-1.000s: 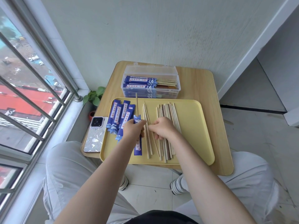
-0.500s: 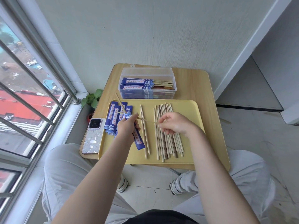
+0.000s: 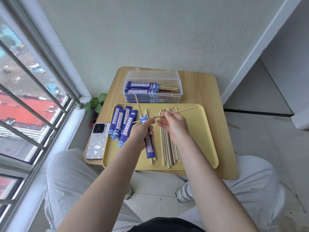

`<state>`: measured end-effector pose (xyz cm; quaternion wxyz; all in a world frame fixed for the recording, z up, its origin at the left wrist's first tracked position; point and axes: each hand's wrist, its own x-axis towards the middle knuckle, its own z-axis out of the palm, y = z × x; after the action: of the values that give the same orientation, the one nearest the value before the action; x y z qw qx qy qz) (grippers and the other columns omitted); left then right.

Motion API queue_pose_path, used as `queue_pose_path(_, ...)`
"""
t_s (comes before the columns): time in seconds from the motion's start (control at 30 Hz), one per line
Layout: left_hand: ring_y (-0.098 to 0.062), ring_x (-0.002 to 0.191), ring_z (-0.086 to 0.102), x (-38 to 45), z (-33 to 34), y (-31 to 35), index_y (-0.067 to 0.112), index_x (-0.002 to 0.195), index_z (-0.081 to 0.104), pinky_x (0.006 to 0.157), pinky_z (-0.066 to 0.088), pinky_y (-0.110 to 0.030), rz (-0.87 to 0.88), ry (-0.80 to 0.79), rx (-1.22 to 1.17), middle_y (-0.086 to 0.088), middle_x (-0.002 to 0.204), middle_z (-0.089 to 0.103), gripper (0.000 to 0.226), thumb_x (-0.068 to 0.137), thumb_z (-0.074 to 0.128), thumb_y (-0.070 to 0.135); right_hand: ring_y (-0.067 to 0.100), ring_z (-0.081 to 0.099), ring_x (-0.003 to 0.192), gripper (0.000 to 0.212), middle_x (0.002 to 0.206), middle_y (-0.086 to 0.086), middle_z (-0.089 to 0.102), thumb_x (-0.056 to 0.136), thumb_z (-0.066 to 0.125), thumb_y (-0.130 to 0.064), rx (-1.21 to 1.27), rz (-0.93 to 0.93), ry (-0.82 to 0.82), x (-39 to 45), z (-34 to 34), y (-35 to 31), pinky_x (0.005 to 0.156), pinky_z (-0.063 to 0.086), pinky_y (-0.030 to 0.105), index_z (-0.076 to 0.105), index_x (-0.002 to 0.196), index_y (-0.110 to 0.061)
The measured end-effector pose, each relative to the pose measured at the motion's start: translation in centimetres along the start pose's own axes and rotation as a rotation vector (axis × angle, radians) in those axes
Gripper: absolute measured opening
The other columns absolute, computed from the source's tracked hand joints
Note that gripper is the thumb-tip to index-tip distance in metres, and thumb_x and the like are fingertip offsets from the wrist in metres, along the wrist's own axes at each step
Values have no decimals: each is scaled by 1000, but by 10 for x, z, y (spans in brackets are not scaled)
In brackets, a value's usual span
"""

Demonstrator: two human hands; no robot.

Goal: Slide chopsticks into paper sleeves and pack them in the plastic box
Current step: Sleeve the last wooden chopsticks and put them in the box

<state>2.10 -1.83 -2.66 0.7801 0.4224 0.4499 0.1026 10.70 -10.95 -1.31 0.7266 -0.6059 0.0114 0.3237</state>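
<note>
left hand [image 3: 142, 131] grips blue sleeve [image 3: 149, 144], right hand [image 3: 173, 124] pinches chopstick [image 3: 177, 112] over yellow tray [image 3: 200, 131].

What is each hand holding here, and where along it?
Left hand grips the blue sleeve near its upper, open end; right hand pinches a chopstick near its left end.

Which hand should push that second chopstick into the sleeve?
Right. The right hand already pinches the chopstick, tip near the sleeve mouth; the left hand holds the sleeve.

Both hands hide the middles of the loose chopsticks [image 3: 166, 148].
</note>
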Motion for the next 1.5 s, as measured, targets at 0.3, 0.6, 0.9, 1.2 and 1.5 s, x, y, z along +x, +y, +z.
queue_pose_path(0.3, -13, 45, 48, 3, -18, -1, 15, 68, 52, 49, 42, -22, 298, 143, 809, 1, 55, 51, 27, 83, 71, 26, 20, 58, 46, 30, 67, 11, 65, 109, 33, -21, 11, -232, 288, 19, -18, -31, 49, 48, 30, 52, 90, -9)
queue_pose_path(0.6, -13, 53, 36, -3, -5, -4, 17, 61, 41, 49, 26, -25, 364, 128, 947, 4, 57, 40, 34, 83, 67, 24, 18, 63, 61, 28, 83, 12, 66, 107, 41, -22, -430, -204, -27, 10, -8, -25, 56, 53, 28, 62, 93, -10)
queue_pose_path(0.9, -11, 51, 40, -4, -2, -4, 17, 64, 48, 50, 31, -25, 370, 80, 939, 5, 56, 45, 29, 85, 66, 23, 13, 53, 65, 23, 81, 0, 61, 100, 59, -29, -726, 15, -370, 9, -12, -24, 58, 43, 28, 75, 104, -12)
queue_pose_path(1.2, -13, 55, 45, -7, 2, 4, 18, 67, 51, 50, 34, -24, 374, 114, 1060, 4, 60, 49, 25, 86, 65, 26, 19, 67, 67, 33, 104, 12, 68, 99, 62, -26, -458, -156, -100, 4, -10, -35, 64, 59, 35, 54, 129, -14)
queue_pose_path(1.5, -15, 55, 40, -1, 20, 23, 16, 65, 43, 52, 33, -27, 387, 80, 1137, 2, 61, 44, 30, 86, 63, 22, 22, 72, 64, 25, 92, 3, 72, 100, 55, -12, -461, -395, 35, 19, -6, -40, 62, 61, 34, 60, 122, -22)
